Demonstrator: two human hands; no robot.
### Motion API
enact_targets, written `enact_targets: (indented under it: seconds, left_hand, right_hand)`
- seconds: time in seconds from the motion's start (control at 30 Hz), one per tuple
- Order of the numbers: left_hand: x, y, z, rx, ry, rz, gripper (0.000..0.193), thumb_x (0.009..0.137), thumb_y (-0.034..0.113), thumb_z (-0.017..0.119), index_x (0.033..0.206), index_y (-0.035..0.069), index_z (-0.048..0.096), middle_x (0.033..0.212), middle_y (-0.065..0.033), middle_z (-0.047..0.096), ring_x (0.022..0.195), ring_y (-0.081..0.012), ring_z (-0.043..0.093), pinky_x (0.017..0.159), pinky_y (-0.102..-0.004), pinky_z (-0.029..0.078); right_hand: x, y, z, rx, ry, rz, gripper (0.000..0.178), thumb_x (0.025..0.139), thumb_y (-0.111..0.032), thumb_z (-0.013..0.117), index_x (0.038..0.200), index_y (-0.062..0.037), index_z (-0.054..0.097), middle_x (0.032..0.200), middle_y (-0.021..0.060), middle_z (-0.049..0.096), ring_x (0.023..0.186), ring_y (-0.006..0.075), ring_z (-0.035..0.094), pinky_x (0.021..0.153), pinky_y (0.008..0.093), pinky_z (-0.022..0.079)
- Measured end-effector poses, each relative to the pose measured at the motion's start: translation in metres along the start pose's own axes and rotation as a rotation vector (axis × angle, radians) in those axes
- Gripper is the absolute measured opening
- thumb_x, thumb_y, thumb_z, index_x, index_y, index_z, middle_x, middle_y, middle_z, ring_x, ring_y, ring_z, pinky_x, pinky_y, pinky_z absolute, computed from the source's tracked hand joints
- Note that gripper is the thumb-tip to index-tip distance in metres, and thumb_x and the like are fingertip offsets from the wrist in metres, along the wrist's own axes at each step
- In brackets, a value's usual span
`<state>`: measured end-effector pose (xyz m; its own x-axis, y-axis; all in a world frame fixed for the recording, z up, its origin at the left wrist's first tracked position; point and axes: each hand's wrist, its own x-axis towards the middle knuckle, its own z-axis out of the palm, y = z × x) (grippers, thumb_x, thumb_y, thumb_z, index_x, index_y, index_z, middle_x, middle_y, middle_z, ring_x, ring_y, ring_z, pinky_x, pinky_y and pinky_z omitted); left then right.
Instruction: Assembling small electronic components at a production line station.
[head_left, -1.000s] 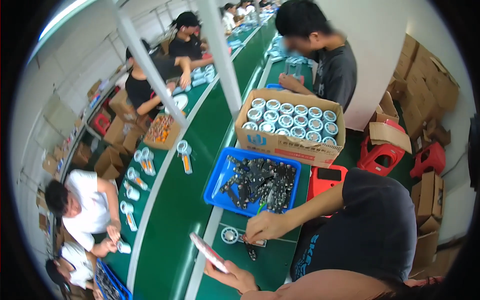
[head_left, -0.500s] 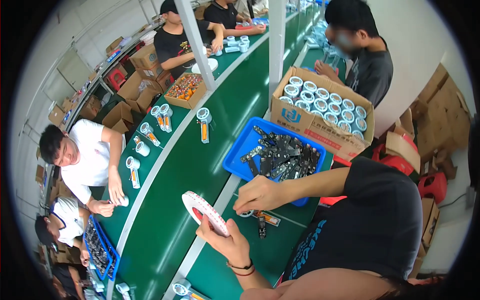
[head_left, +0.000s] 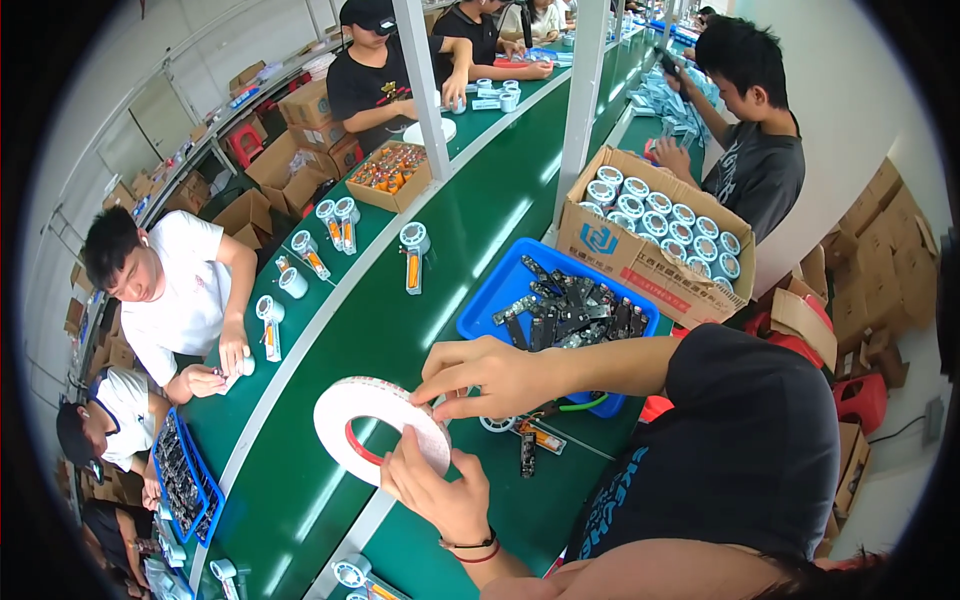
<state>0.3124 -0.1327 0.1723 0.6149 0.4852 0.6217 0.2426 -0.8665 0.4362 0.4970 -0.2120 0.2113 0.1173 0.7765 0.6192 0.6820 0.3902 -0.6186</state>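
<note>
My left hand (head_left: 445, 497) grips a wide white roll of tape (head_left: 337, 408) by its lower right side, thumb on the face and fingers near the red-lined core. At the roll's upper right edge, my right hand (head_left: 497, 375) has its thumb and fingers pinched on the tape; the fingertips partly overlap the rim. On the green table below lie a part with a light blue round head (head_left: 497, 424) and orange cell (head_left: 547, 440), and a narrow black circuit board (head_left: 528, 455). A green-handled tool (head_left: 588, 405) sits partly behind my right forearm.
A blue tray (head_left: 474, 320) heaped with black circuit boards (head_left: 575, 312) stands beyond my right forearm. Behind it is a carton (head_left: 640, 262) of round light blue parts. A green conveyor belt (head_left: 470, 225) runs past on the left, with co-workers across it and a metal post (head_left: 582, 130).
The tape roll has turned to show its broad face and shifted left. My right hand has risen from above the table to the roll's edge. The view has shifted slightly.
</note>
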Motion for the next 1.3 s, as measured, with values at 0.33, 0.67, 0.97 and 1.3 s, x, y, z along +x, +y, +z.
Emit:
enact_targets:
  seconds: [0.33, 0.67, 0.97, 1.3]
  left_hand:
    - [0.002, -0.005, 0.008, -0.119, -0.036, -0.074, 0.044, 0.087, 0.024, 0.069, 0.119, -0.003, 0.055, 0.104, -0.0175, 0.06, 0.094, -0.0346, 0.057, 0.095, -0.049, 0.036]
    - [-0.002, -0.012, 0.008, -0.18, 0.026, -0.099, 0.038, 0.095, 0.029, 0.063, 0.117, -0.002, 0.058, 0.101, -0.0166, 0.062, 0.095, -0.0335, 0.057, 0.092, -0.046, 0.039]
    - [-0.012, -0.031, 0.002, -0.489, 0.213, -0.359, 0.033, 0.096, 0.028, 0.062, 0.113, -0.001, 0.062, 0.098, -0.0144, 0.062, 0.087, -0.0297, 0.053, 0.073, -0.0387, 0.047]
    - [-0.029, -0.106, 0.062, 0.111, 0.315, -0.475, 0.028, 0.093, 0.021, 0.063, 0.111, 0.0, 0.064, 0.1, -0.0156, 0.066, 0.084, -0.029, 0.057, 0.084, -0.04, 0.045]
  right_hand:
    - [-0.005, -0.005, 0.005, -0.015, -0.057, -0.034, 0.015, 0.082, -0.005, 0.078, 0.088, -0.0044, 0.064, 0.096, 0.009, 0.064, 0.072, 0.019, 0.063, 0.058, 0.0294, 0.052]
    - [-0.007, -0.006, 0.014, -0.046, -0.206, 0.066, 0.016, 0.086, -0.006, 0.074, 0.098, -0.0072, 0.063, 0.095, 0.0067, 0.067, 0.074, 0.0209, 0.066, 0.06, 0.0293, 0.053]
    - [0.006, -0.039, 0.012, 0.2, -0.056, -0.261, 0.015, 0.093, -0.006, 0.066, 0.108, -0.0075, 0.065, 0.096, 0.0089, 0.066, 0.074, 0.0208, 0.067, 0.059, 0.0299, 0.052]
    - [0.054, 0.202, 0.045, 0.175, 0.127, 0.596, 0.039, 0.09, -0.006, 0.069, 0.125, -0.0035, 0.053, 0.093, 0.0095, 0.069, 0.089, 0.0191, 0.068, 0.073, 0.0343, 0.053]
